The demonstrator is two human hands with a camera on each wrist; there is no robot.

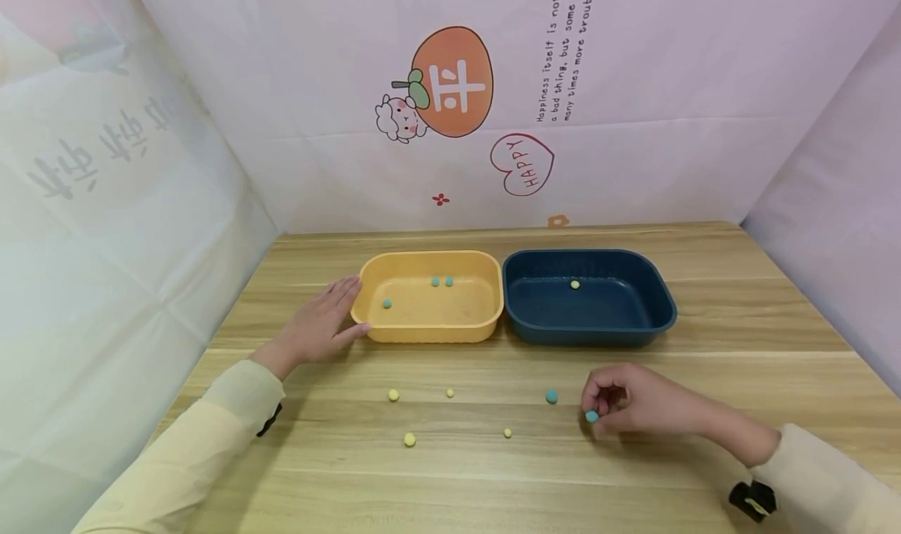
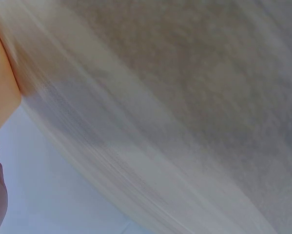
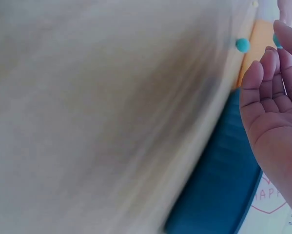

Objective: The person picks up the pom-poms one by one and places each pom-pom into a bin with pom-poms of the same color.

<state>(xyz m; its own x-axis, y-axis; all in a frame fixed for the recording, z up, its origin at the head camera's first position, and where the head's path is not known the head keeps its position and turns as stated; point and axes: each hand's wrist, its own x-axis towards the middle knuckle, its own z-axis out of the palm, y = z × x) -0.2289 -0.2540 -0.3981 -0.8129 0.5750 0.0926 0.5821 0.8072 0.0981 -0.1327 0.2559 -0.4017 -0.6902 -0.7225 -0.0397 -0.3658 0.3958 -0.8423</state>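
Observation:
Between right thumb and index finger, my right hand (image 1: pixel 637 399) pinches a small blue ball (image 1: pixel 592 416), low over the table in front of the dark blue tub (image 1: pixel 591 336). Another blue ball (image 1: pixel 552 396) lies just left of that hand; the right wrist view shows it as a teal ball (image 3: pixel 242 45) beside the curled fingers (image 3: pixel 253 78). My left hand (image 1: pixel 320 323) rests with extended fingers against the left end of the yellow tub (image 1: pixel 429 335), thumb at its front corner. Three blue balls (image 1: pixel 387 303) are in the yellow tub, one yellow ball (image 1: pixel 575 284) in the dark blue one.
Several yellow balls (image 1: pixel 410 439) lie spread on the wooden table (image 1: pixel 450 487) in front of the yellow tub. Both tubs stand side by side near the back edge. A printed white cloth (image 1: pixel 317 182) hangs behind the table, with more cloth at both sides.

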